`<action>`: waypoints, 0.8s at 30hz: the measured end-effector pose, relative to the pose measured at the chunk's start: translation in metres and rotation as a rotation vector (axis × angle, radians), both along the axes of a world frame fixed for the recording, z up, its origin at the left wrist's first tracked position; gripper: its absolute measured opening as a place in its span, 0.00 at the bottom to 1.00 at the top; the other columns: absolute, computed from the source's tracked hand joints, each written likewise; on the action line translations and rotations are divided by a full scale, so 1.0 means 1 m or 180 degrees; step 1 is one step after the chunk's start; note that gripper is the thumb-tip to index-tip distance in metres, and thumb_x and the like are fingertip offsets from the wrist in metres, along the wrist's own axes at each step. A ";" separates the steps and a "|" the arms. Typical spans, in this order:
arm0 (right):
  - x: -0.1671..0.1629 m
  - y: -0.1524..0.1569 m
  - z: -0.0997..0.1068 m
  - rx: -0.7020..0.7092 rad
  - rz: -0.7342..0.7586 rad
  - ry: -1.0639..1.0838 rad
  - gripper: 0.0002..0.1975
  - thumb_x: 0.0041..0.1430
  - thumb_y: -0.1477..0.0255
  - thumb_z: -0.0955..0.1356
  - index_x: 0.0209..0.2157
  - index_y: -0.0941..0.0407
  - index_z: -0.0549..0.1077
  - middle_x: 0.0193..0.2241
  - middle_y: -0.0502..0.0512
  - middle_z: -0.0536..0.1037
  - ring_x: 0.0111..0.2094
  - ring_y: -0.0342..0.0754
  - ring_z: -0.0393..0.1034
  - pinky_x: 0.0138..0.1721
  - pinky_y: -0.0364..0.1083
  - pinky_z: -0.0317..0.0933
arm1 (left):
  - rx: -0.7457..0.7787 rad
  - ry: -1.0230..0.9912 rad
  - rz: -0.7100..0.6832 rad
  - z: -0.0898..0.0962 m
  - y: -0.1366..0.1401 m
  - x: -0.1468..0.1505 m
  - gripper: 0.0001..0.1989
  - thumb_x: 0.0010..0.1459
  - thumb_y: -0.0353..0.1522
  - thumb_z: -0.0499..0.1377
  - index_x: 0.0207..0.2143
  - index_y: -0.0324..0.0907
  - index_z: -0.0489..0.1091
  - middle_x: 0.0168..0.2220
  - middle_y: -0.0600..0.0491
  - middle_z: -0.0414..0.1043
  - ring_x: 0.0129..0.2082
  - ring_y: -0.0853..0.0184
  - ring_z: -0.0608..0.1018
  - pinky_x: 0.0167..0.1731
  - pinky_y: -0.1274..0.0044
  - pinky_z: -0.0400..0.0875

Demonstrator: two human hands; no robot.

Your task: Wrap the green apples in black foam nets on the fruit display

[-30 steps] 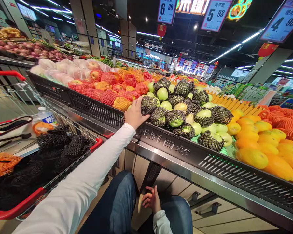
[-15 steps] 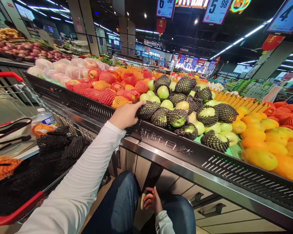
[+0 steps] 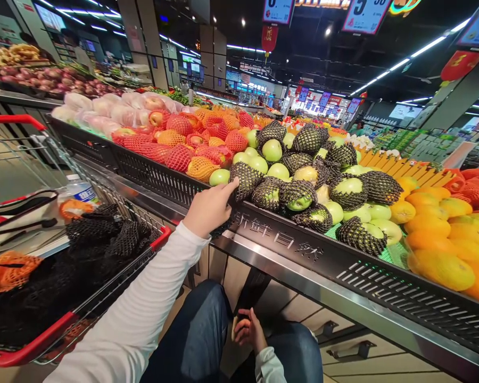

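My left hand is closed at the front rim of the black display tray. Black foam netting shows beneath its fingers; whether fruit is inside is hidden. Just beyond the hand lie a bare green apple and a green apple in a black foam net. More green apples, some netted and some bare, are heaped to the right. Low between my knees, my right hand has loosely curled fingers, apart, with nothing visible in them.
A shopping cart at left holds black foam nets, a bottle and a bag. Red- and orange-netted fruit lies left of the apples, oranges right. Cabinet doors with handles are below.
My left hand has drawn slightly down and toward me from the heap, with the netting under it. The bare green apple beyond it now shows. My right hand has hardly moved.
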State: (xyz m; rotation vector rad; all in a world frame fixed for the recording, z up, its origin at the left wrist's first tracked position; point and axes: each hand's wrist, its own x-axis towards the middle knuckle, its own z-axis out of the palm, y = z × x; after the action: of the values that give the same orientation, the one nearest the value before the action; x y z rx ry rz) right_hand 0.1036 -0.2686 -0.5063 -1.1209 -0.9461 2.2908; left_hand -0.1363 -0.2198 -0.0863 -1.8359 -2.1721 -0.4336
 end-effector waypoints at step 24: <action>-0.001 -0.016 -0.001 0.0526 -0.0137 -0.0406 0.39 0.31 0.38 0.72 0.38 0.54 0.74 0.21 0.47 0.74 0.22 0.45 0.69 0.24 0.44 0.61 | -0.0352 -0.3074 -0.0788 -0.348 -0.109 0.096 0.12 0.61 0.36 0.50 0.38 0.48 0.73 0.41 0.48 0.78 0.45 0.58 0.80 0.47 0.67 0.74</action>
State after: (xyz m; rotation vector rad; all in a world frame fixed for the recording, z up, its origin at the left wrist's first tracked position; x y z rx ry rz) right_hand 0.1023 -0.2849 -0.5074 -1.2148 -1.1258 2.0849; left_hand -0.0402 -0.3284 -0.4339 -2.2499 -2.5166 -1.5473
